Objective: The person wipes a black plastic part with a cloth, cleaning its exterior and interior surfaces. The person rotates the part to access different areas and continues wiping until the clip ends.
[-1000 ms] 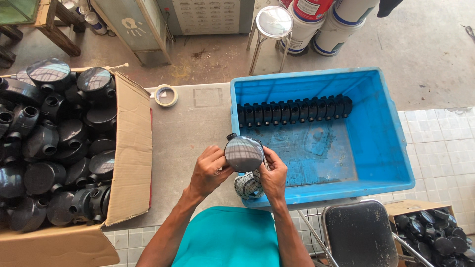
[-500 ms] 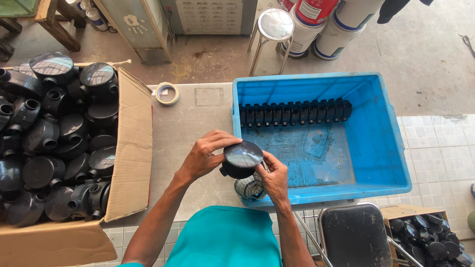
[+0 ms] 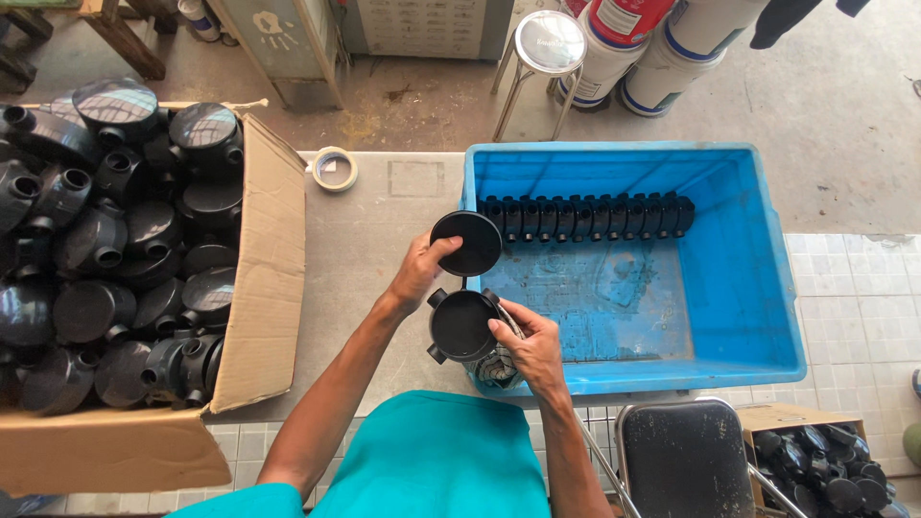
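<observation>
My left hand [image 3: 419, 271] holds a round black lid [image 3: 466, 243] lifted just above a black round junction box body [image 3: 462, 326]. My right hand [image 3: 530, 347] grips that open box body from the right, over the near left corner of the blue crate [image 3: 748, 288]. A row of black boxes [image 3: 585, 217] stands on edge along the crate's far side. A metal object with wire sits half hidden under my right hand.
A cardboard box [image 3: 259, 288] full of black junction boxes [image 3: 106, 249] lies at the left of the grey table [image 3: 374, 221]. A tape roll [image 3: 334, 169] rests near the table's far edge. A stool [image 3: 549, 46], buckets [image 3: 624, 38] and a black chair seat [image 3: 686, 460] stand around.
My left hand has lifted the lid off the box body and raised it up and away; the body has turned so its open inside faces up.
</observation>
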